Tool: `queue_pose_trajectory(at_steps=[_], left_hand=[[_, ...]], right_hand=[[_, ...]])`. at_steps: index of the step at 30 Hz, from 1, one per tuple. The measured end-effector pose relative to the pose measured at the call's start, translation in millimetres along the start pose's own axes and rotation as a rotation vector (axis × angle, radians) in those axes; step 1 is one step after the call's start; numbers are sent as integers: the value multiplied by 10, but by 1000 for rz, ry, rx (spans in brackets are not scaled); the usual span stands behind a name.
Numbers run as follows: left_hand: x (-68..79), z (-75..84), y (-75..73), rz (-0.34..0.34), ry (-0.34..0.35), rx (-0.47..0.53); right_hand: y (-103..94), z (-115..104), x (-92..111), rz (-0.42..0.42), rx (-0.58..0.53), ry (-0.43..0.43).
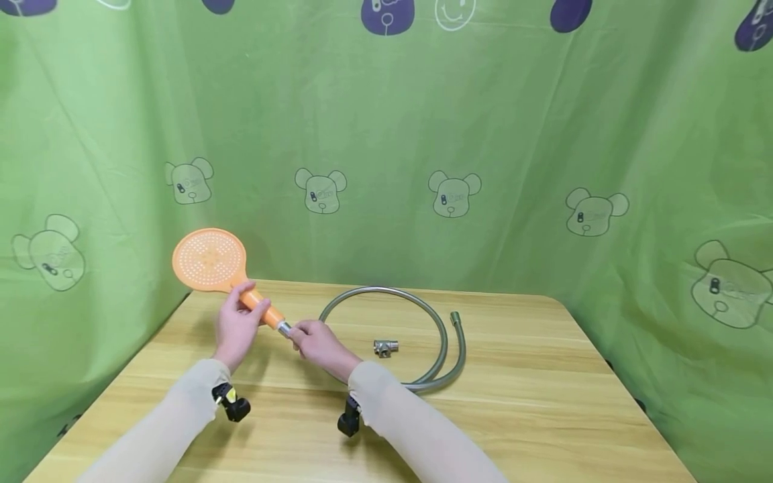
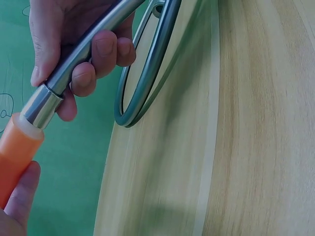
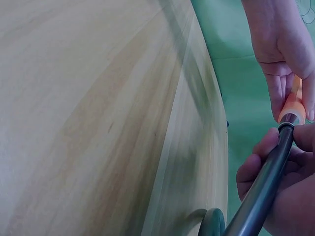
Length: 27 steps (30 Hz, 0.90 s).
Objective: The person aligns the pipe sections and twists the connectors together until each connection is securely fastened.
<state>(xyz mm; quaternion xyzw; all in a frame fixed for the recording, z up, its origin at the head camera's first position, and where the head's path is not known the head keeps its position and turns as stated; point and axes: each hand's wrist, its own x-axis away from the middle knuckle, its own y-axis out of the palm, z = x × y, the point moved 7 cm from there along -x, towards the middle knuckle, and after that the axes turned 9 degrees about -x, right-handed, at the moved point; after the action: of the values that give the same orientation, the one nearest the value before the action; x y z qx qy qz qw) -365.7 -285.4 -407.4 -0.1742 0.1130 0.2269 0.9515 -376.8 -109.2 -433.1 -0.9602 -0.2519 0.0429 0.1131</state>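
Shower head point(image 1: 209, 260) is at one hose point(image 2: 75, 61) end, and looks joined; how tight is unclear. The left hand point(image 1: 237, 325) grips it, the right hand point(image 1: 323, 347) grips the hose. Inside the hose's loop, a valve point(image 1: 384, 347) lies loose; the far end point(image 1: 455, 316) is free.

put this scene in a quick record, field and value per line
left hand: holds orange shower head by its handle
right hand: grips hose near its metal end
contact: metal end meets handle; tightness can't be told
metal fitting: lies on table, inside the hose's curve
backdrop: green curtain with bear faces
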Motion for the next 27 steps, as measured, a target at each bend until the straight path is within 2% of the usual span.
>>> queue_pose_trajectory(at_steps=[5, 9, 12, 27], left_hand=[[9, 6, -2, 5, -4, -46], [22, 14, -10, 12, -7, -74], [24, 25, -15, 14, -10, -93], [20, 46, -8, 7, -31, -108]], right_hand=[[6, 16, -7, -10, -20, 6], [-1, 14, -1, 13, -90, 8], [-11, 6, 6, 33, -99, 3], [-23, -79, 53, 43, 48, -53]])
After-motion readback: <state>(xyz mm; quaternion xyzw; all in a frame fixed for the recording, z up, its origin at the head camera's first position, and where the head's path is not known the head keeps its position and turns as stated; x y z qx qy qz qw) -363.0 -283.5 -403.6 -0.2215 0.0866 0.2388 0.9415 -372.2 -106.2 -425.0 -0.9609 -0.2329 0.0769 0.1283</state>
